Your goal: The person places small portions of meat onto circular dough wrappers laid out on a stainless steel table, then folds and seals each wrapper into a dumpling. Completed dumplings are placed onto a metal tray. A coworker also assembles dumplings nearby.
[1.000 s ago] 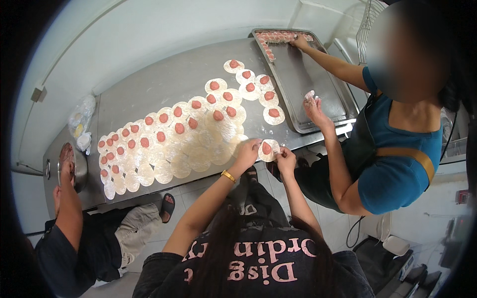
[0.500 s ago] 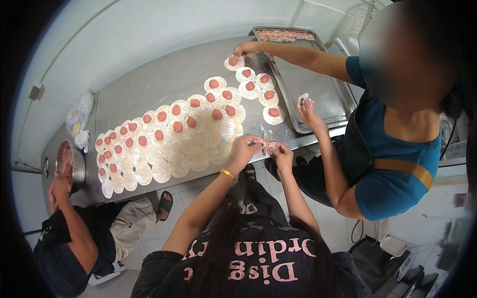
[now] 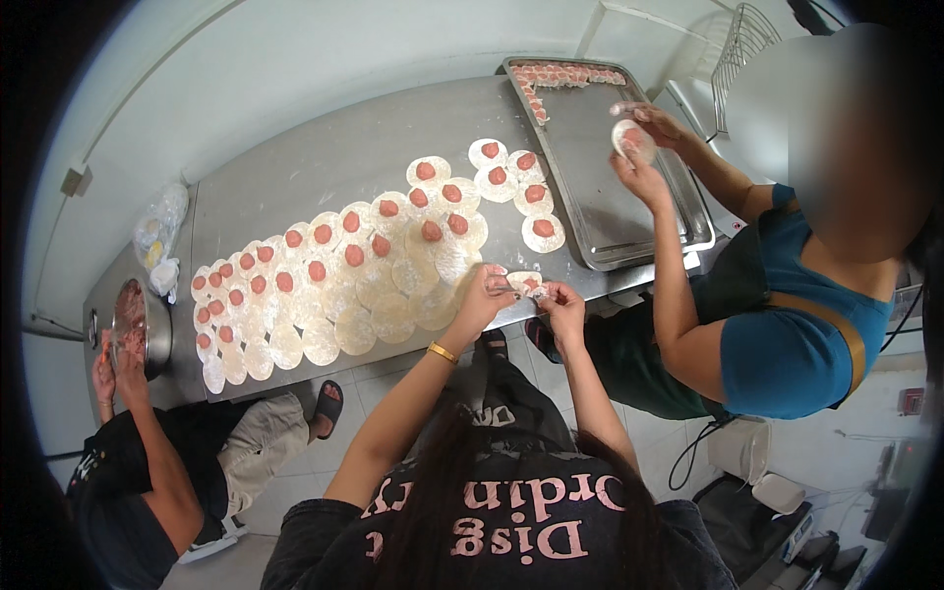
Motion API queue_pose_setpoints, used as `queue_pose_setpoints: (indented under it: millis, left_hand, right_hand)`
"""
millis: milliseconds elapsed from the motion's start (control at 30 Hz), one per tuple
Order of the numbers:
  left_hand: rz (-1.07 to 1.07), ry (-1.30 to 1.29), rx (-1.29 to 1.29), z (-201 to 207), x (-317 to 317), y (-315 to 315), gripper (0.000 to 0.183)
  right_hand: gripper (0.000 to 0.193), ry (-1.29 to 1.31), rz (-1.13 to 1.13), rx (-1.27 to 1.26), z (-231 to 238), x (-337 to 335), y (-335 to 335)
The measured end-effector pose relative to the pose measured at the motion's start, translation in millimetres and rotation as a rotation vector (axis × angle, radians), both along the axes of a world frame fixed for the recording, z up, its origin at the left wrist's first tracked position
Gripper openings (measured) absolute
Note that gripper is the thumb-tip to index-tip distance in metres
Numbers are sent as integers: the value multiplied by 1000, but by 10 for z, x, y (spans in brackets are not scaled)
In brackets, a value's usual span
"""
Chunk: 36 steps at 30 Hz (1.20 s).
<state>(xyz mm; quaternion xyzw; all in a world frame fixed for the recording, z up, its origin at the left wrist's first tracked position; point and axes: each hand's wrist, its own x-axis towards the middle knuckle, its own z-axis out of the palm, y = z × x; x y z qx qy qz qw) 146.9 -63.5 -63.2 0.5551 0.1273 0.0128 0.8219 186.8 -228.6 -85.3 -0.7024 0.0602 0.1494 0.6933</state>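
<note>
Just over the table's front edge, my left hand [image 3: 484, 297] and my right hand [image 3: 563, 309] pinch opposite sides of a dumpling [image 3: 527, 279]. Its pale wrapper is partly folded, with pink meat filling showing in the middle. To the left, floured round wrappers [image 3: 321, 339] lie in overlapping rows on the metal table. The far rows carry lumps of pink meat filling [image 3: 316, 269]; many nearer ones are bare. A small separate group of filled wrappers [image 3: 542, 229] lies just beyond my right hand.
A large metal tray [image 3: 629, 177] holds finished dumplings [image 3: 565, 75] along its far and left edges. On the right, a co-worker's hands [image 3: 641, 177] hold a filled wrapper. At the far left, another person's hands [image 3: 118, 377] work at a metal bowl [image 3: 157, 334] of meat.
The dumpling in my fingers has turned, now showing its filling. The co-worker on the right has lifted a filled wrapper off the table to above the tray, and more dumplings show along the tray's edge.
</note>
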Motion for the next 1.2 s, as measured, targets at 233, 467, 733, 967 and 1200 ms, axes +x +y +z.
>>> queue_pose_setpoints:
  millis: [233,467,733,967,1200]
  left_hand:
    - [-67,-72,592,-62,114,-41,16]
    - [-117,-168,809,-81,175,-95,21]
    - [-128,-153,696,-35,194,-147,42]
    - [-250,-128,819,-88,265,-118,44]
    - [-344,-132,708,-221,360,-87,40]
  right_hand:
    - [39,-87,100,-30,151,62,-18]
    - [47,-240,234,-344,206,201,-72]
    - [34,-315,273,-561,301,254,-47]
    - [23,-528,287,-738,429,193,-100]
    - [22,-557,252,-730,352,165,-22]
